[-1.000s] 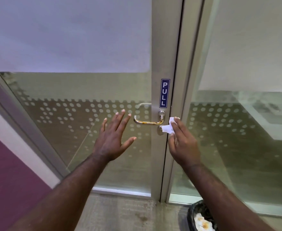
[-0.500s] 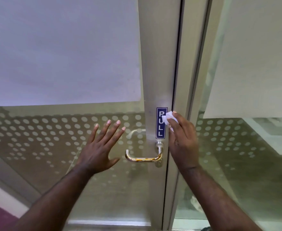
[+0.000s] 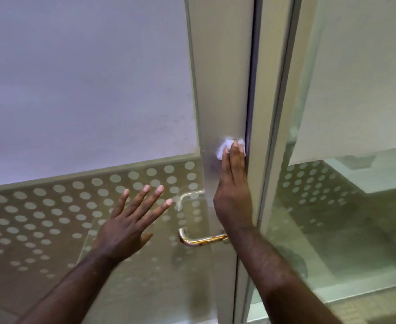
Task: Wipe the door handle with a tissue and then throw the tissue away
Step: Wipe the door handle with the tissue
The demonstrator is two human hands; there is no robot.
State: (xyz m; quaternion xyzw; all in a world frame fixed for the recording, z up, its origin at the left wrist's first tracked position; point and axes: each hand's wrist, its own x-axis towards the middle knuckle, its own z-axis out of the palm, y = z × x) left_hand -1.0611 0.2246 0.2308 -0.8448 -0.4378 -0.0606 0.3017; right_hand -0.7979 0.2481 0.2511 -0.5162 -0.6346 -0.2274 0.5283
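Here, right hand (image 3: 233,197) pressing tissue (image 3: 225,147) on door frame (image 3: 220,90), no legible writing

Glass door (image 3: 80,90) in pale metal frame (image 3: 220,78); upper pane frosted, lower band dotted. Fixed glass panel (image 3: 356,206) at right, same treatment. Soft, even light.

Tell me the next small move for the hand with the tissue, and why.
Probably slide the right hand down to the door handle. Its fingers press the tissue flat on the metal door frame, well above the handle, which nothing touches. The left hand is spread open, empty.
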